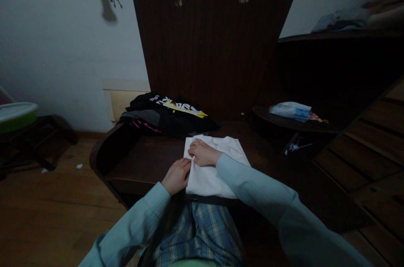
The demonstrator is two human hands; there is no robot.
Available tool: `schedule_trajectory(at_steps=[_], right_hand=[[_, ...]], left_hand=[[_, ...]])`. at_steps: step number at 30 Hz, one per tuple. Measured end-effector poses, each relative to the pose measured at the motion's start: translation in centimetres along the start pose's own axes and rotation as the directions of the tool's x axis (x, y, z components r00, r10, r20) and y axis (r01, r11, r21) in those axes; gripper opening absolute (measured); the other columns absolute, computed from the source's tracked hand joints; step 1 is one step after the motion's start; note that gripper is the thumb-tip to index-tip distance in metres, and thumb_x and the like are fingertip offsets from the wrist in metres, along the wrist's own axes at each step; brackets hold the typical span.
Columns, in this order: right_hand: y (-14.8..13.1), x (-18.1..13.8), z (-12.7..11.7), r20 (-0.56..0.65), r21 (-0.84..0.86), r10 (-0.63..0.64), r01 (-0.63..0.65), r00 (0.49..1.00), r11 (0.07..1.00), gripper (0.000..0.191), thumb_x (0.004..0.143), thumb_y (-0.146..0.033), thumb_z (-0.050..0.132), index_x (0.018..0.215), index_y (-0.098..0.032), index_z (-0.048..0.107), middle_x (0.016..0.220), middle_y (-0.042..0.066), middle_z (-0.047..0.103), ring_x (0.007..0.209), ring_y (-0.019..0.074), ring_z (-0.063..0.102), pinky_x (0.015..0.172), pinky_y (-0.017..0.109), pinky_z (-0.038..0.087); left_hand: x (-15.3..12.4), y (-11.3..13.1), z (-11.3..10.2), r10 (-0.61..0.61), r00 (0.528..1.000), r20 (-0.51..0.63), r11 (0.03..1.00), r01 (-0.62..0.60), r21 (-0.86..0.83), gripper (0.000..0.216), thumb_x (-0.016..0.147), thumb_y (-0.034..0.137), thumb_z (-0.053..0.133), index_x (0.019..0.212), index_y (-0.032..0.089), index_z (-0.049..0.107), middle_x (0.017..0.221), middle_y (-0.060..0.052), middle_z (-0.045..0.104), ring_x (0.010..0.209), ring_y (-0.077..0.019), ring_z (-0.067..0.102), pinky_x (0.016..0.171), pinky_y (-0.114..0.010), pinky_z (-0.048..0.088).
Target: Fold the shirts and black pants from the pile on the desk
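Observation:
A folded white garment (217,174) lies on a dark wooden table (145,161) in front of me. My left hand (176,175) rests at the garment's left edge, fingers curled onto the cloth. My right hand (203,153) lies on top of the garment near its upper left corner, fingers bent and pressed onto the fabric. Both arms wear light blue sleeves.
A pile of dark clothes (167,115) with yellow and white print sits at the table's far side. A dark wooden panel (214,39) stands behind. A side shelf (277,117) on the right holds a white and blue packet (292,111). A green-rimmed basin (15,115) is at far left.

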State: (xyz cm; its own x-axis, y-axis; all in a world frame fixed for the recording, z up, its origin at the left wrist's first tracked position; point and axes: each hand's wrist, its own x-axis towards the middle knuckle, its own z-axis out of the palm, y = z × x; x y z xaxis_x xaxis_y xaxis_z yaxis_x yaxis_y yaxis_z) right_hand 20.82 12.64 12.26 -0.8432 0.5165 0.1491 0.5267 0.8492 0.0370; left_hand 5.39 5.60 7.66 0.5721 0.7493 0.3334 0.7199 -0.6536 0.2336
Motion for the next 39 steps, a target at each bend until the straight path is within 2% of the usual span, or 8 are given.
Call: schedule_trajectory(at_steps=[4, 8, 15, 22, 26, 32, 36, 39], right_hand=[[-0.1, 0.8, -0.6, 0.091, -0.066, -0.025, 0.031, 0.996, 0.997, 0.02, 0.063, -0.012, 0.049, 0.076, -0.015, 0.065, 0.079, 0.009, 0.063, 0.094, 0.023, 0.048, 0.097, 0.041, 0.016], [-0.1, 1.3, -1.6, 0.014, -0.126, -0.009, 0.011, 1.0, 0.992, 0.02, 0.066, -0.014, 0.049, 0.076, -0.013, 0.067, 0.076, 0.01, 0.064, 0.093, 0.0222, 0.047, 0.098, 0.038, 0.015], [-0.2, 0.9, 0.1, 0.09, -0.138, -0.007, 0.02, 0.996, 0.99, 0.022, 0.07, -0.016, 0.049, 0.086, -0.014, 0.065, 0.089, 0.009, 0.064, 0.097, 0.0236, 0.046, 0.096, 0.044, 0.018], [0.9, 2.4, 0.4, 0.055, -0.364, 0.09, -0.064, 0.994, 0.929, 0.024, 0.08, -0.015, 0.043, 0.085, -0.017, 0.067, 0.09, 0.009, 0.064, 0.104, 0.0269, 0.043, 0.099, 0.048, 0.013], [1.5, 3.2, 0.0, 0.061, -0.387, 0.148, -0.113, 0.987, 0.915, 0.019, 0.074, -0.021, 0.054, 0.087, -0.015, 0.067, 0.097, 0.011, 0.062, 0.103, 0.0284, 0.044, 0.098, 0.048, 0.018], [2.1, 3.4, 0.3, 0.02, -0.272, 0.237, -0.223, 0.971, 0.936, 0.029, 0.069, -0.024, 0.056, 0.095, -0.01, 0.061, 0.096, 0.015, 0.061, 0.095, 0.0283, 0.05, 0.087, 0.042, 0.033], [3.1, 2.7, 1.3, 0.069, -0.079, 0.342, -0.337, 0.937, 0.938, 0.028, 0.072, -0.018, 0.049, 0.098, -0.013, 0.057, 0.096, 0.012, 0.062, 0.088, 0.0235, 0.056, 0.072, 0.031, 0.04], [4.0, 2.1, 1.9, 0.005, 0.093, 0.339, -0.338, 0.941, 0.936, 0.024, 0.071, -0.016, 0.049, 0.093, -0.014, 0.058, 0.093, 0.01, 0.062, 0.088, 0.0198, 0.055, 0.072, 0.026, 0.039]], left_hand=[[-0.3, 0.6, 0.9, -0.06, 0.998, -0.021, 0.992, 0.057, -0.112, 0.024, 0.074, 0.009, 0.047, 0.096, 0.015, 0.055, 0.101, -0.008, 0.054, 0.099, -0.0207, 0.044, 0.087, -0.034, 0.041], [-0.1, 0.5, 1.4, -0.061, 0.998, -0.031, 0.987, 0.055, -0.149, 0.023, 0.072, 0.003, 0.044, 0.087, 0.014, 0.057, 0.093, -0.008, 0.054, 0.093, -0.0206, 0.045, 0.083, -0.035, 0.043], [0.0, 0.7, 1.2, -0.108, 0.992, -0.071, 0.994, 0.109, 0.006, 0.023, 0.073, 0.003, 0.044, 0.088, 0.013, 0.057, 0.094, -0.008, 0.057, 0.091, -0.0224, 0.046, 0.079, -0.038, 0.041], [-0.5, 0.8, 1.5, 0.023, 0.979, -0.202, 0.992, 0.003, 0.126, 0.027, 0.075, 0.003, 0.041, 0.097, 0.013, 0.054, 0.097, -0.01, 0.056, 0.093, -0.0227, 0.047, 0.083, -0.039, 0.04], [-0.7, 0.7, 2.0, 0.065, 0.954, -0.292, 0.996, -0.045, 0.073, 0.029, 0.076, 0.004, 0.039, 0.101, 0.012, 0.05, 0.1, -0.012, 0.054, 0.096, -0.0225, 0.048, 0.085, -0.039, 0.04], [-1.1, 1.0, 1.9, -0.057, 0.987, -0.148, 0.99, 0.037, -0.137, 0.028, 0.07, 0.01, 0.047, 0.098, 0.015, 0.047, 0.091, -0.009, 0.056, 0.087, -0.0209, 0.054, 0.076, -0.034, 0.046], [-2.1, 0.9, 1.8, -0.252, 0.944, -0.213, 0.938, 0.183, -0.296, 0.023, 0.071, 0.013, 0.048, 0.094, 0.018, 0.045, 0.092, -0.007, 0.057, 0.087, -0.0189, 0.056, 0.075, -0.031, 0.046], [-3.0, 0.6, 2.2, -0.32, 0.913, -0.254, 0.889, 0.196, -0.413, 0.012, 0.077, 0.012, 0.04, 0.085, 0.019, 0.044, 0.092, -0.006, 0.06, 0.088, -0.016, 0.058, 0.077, -0.029, 0.046]])
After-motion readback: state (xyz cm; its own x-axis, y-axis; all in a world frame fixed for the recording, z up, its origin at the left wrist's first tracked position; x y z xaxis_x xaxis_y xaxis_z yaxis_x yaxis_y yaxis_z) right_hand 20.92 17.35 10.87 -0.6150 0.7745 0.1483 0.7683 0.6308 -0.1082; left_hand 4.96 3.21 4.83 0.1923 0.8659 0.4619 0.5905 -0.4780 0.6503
